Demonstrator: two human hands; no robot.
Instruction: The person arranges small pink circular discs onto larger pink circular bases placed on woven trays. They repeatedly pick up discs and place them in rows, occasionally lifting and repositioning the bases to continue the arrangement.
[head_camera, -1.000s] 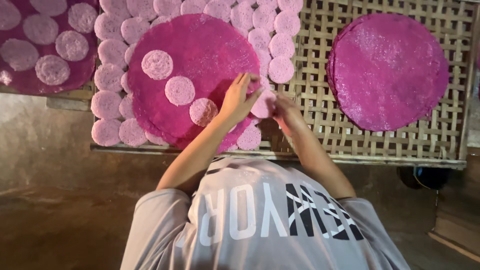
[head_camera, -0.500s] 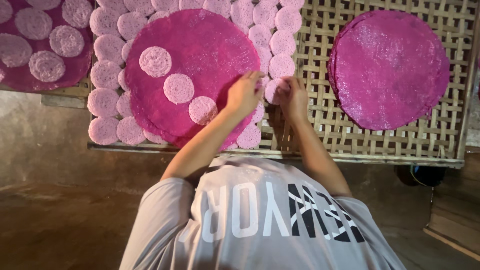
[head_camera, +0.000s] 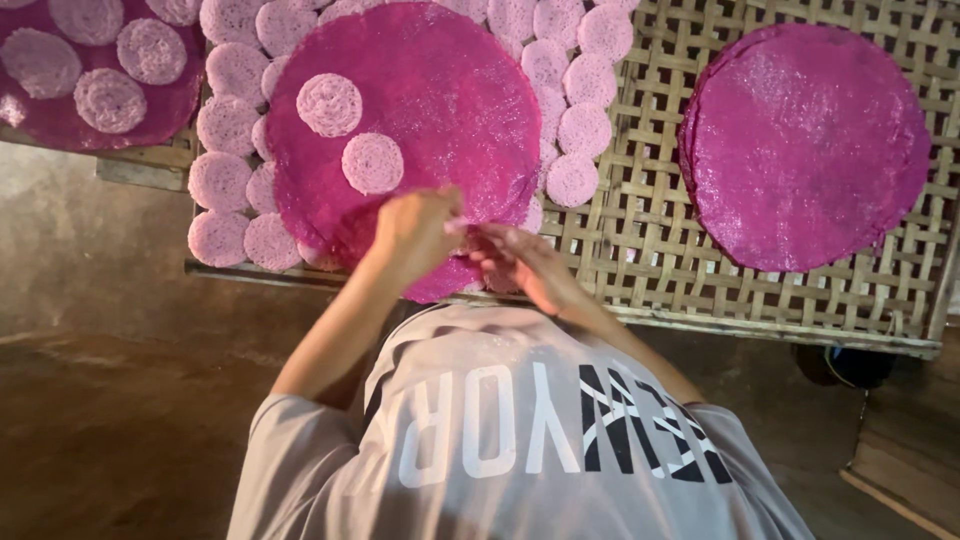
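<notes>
Your two hands have slid down to the near edge of the big pink sheet (head_camera: 420, 130), and the third small disc is now hidden. Your left hand (head_camera: 415, 235) lies curled on the sheet; your right hand (head_camera: 520, 262) pinches its thin edge. The sheet is round, flat and grainy, lying on the woven bamboo tray (head_camera: 640, 230) among small pale discs (head_camera: 372, 163).
</notes>
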